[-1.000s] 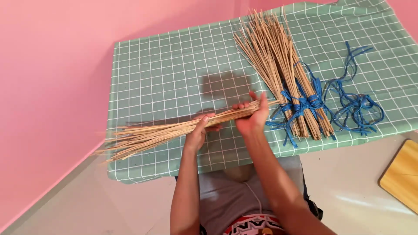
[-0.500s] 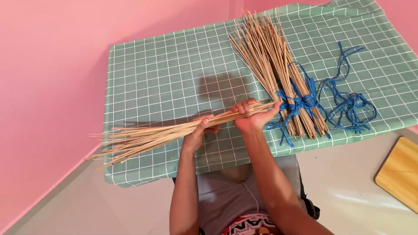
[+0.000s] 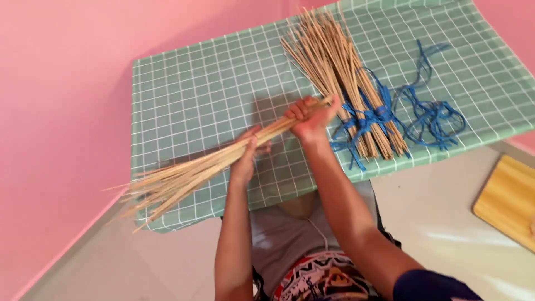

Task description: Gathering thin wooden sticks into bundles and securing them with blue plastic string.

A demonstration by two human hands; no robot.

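Observation:
I hold a long bundle of thin tan sticks (image 3: 195, 170) slantwise above a table with a green checked cloth (image 3: 195, 95). My right hand (image 3: 309, 117) grips the bundle's upper end. My left hand (image 3: 248, 156) wraps around its middle. The loose tips fan out past the table's left front corner. To the right of my right hand, a second bundle of sticks (image 3: 334, 67) lies on the cloth, bound with blue cord (image 3: 368, 117). More loose blue cord (image 3: 432, 114) lies tangled beside it.
A pink wall (image 3: 61, 111) borders the table on the left and behind. A yellow wooden board (image 3: 507, 200) lies on the pale floor at the right. My lap sits under the table's front edge.
Both hands have raised the bundle's right end, so it tilts more steeply. The fanned tips now hang lower past the left corner.

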